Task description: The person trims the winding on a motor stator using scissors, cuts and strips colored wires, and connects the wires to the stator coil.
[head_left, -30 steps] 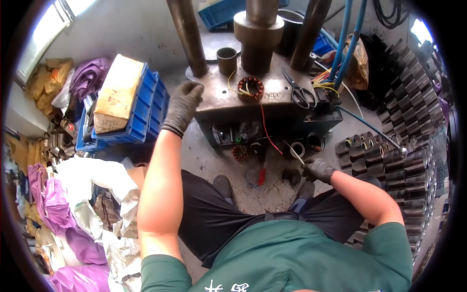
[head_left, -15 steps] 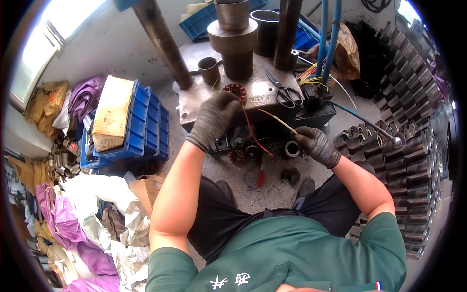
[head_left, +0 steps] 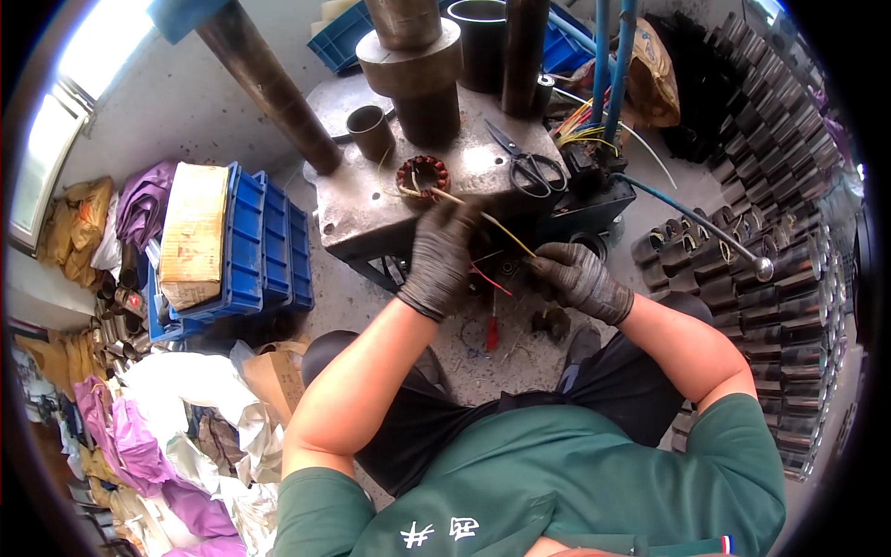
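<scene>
A small stator (head_left: 422, 176), a ring with dark red windings, sits on the metal press table (head_left: 357, 209). From it a pale sleeve and a thin yellow wire (head_left: 510, 235) run toward the lower right. My left hand (head_left: 441, 260), in a grey glove, has its fingers closed on the sleeve beside the stator; its fingertips are partly hidden. My right hand (head_left: 583, 281), also gloved, pinches the far end of the yellow wire. A red wire (head_left: 492, 278) hangs below the table edge between my hands. Black-handled scissors (head_left: 531, 169) lie to the right of the stator.
A steel cup (head_left: 370, 133) and the press column (head_left: 413, 74) stand behind the stator. Stacked blue crates (head_left: 246, 251) with a cardboard box (head_left: 193, 232) are at left. Rows of metal cylinders (head_left: 780, 325) line the right. A red-handled tool (head_left: 492, 332) lies on the floor.
My left hand has moved right and nearer to me, off the stator and onto the sleeve. My right hand has shifted slightly left and down. The sleeve now reaches the stator, with yellow wire showing beyond it.
</scene>
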Demonstrator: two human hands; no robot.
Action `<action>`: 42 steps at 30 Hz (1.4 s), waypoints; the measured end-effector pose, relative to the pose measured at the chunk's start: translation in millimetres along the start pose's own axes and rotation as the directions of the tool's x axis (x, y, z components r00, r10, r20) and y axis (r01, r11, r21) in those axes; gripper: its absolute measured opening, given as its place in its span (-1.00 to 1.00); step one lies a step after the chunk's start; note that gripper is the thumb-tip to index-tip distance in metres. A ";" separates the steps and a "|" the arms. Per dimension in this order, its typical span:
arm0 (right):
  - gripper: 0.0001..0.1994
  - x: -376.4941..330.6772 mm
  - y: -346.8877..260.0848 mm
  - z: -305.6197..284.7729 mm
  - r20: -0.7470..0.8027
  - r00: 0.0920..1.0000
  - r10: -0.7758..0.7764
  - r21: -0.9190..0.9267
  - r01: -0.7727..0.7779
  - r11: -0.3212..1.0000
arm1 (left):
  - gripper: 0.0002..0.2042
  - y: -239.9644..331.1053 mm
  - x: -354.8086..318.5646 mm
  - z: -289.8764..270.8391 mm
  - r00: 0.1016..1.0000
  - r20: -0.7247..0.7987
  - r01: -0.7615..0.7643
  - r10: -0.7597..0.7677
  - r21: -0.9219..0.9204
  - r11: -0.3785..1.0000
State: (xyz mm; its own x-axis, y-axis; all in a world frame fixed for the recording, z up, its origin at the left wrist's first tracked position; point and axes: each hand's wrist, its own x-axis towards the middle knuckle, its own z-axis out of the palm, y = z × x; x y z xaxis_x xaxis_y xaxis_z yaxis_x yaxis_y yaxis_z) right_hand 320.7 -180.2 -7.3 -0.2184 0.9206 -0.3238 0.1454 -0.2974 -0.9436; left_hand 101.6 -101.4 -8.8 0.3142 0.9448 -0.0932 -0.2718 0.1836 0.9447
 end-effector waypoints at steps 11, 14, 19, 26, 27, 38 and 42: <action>-0.71 16.2 110.7 -39.8 -0.067 0.982 0.175 -0.423 -0.187 0.887 | -0.70 27.5 7.5 -47.7 0.990 -0.102 -0.120 0.100 -0.225 0.967; -0.65 27.8 111.1 -40.6 0.122 0.993 -0.005 -0.747 0.095 0.658 | -0.75 13.5 -2.4 -53.1 0.997 0.021 -0.074 0.081 -0.227 0.971; -0.60 15.0 53.0 -9.7 -0.011 0.997 -0.073 -0.202 0.069 0.977 | -0.68 2.1 -46.5 -26.8 0.927 0.263 0.256 -0.266 0.073 0.964; -0.64 1.7 33.1 13.2 0.180 0.955 -0.236 -0.269 0.279 0.922 | -0.76 -59.1 -69.4 12.4 0.827 0.363 0.288 -0.430 0.383 0.878; -0.67 1.0 33.6 14.1 0.140 0.969 -0.203 -0.251 0.234 0.939 | -0.76 -76.5 -67.2 10.8 0.869 0.333 0.245 -0.366 0.353 0.903; -0.68 7.4 62.1 -31.6 -0.156 0.987 -0.025 -0.169 -0.001 0.986 | -0.63 -137.5 -38.3 -26.5 0.867 -0.067 0.497 -0.493 0.056 0.866; -0.69 7.0 84.6 -28.4 -0.067 0.995 -0.071 -0.208 0.056 0.977 | -0.71 -123.1 -33.1 -15.3 0.898 -0.063 0.429 -0.435 -0.081 0.900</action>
State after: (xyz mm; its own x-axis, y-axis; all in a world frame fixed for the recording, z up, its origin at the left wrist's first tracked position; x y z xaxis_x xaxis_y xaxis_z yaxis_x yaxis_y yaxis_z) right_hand 358.9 -191.7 -87.5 -0.1636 0.9542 -0.2503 0.3305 -0.1861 -0.9253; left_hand 110.7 -151.2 -126.8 0.3427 0.7862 -0.5142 -0.1831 0.5927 0.7843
